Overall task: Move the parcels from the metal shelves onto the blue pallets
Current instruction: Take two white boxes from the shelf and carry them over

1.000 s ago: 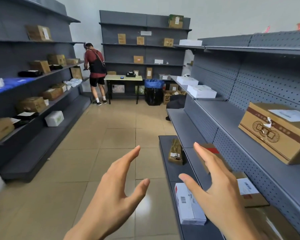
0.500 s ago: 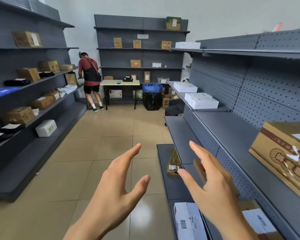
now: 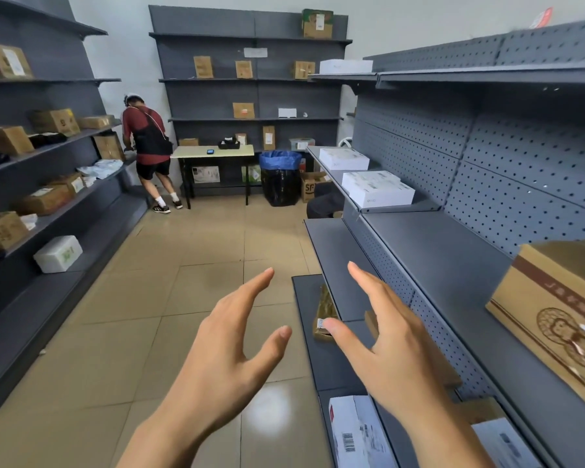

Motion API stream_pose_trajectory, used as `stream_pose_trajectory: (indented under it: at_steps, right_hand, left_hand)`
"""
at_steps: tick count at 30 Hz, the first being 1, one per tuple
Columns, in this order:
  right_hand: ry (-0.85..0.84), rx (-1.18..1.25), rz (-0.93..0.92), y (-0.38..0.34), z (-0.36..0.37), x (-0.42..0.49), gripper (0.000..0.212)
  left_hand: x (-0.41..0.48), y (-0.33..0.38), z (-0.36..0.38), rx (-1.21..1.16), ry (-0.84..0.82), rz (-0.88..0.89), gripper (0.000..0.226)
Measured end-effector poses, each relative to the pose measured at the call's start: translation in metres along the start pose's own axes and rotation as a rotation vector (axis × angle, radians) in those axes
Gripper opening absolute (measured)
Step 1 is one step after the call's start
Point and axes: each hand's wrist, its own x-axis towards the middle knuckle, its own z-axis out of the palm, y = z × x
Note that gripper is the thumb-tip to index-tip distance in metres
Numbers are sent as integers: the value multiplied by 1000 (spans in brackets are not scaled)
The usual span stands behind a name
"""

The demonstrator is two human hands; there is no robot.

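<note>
My left hand [image 3: 230,346] and my right hand [image 3: 389,346] are held out in front of me with fingers spread, holding nothing. They hover over the aisle beside the grey metal shelf [image 3: 453,271] on the right. On that shelf a printed brown parcel [image 3: 554,315] sits at the right edge, and two white boxes [image 3: 377,187] lie farther back. On the bottom shelf are a thin brown parcel [image 3: 325,312] and a white labelled parcel [image 3: 358,434]. No blue pallet is in view.
Grey shelves [image 3: 48,204] with several brown parcels line the left side. A person [image 3: 147,146] in a red top stands at the far left shelf. A table [image 3: 213,152] and a black bin [image 3: 280,177] stand at the back. Tiled floor [image 3: 169,298] runs between the shelves.
The view has moved forward along the aisle and to the left; the printed brown parcel slid toward the right edge. Both hands stay spread and hold nothing.
</note>
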Motion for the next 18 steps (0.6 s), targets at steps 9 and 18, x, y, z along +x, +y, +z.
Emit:
stream_pose_trajectory:
  at_steps: [9,18]
  right_hand:
    - [-29,-24,41,21,22,40,80]
    - [-26,-72,115,39,76,104,81]
  left_hand:
    - [48,-31,12,-35,-26,5,69]
    - [121,-95,15,-105,-88,28,68]
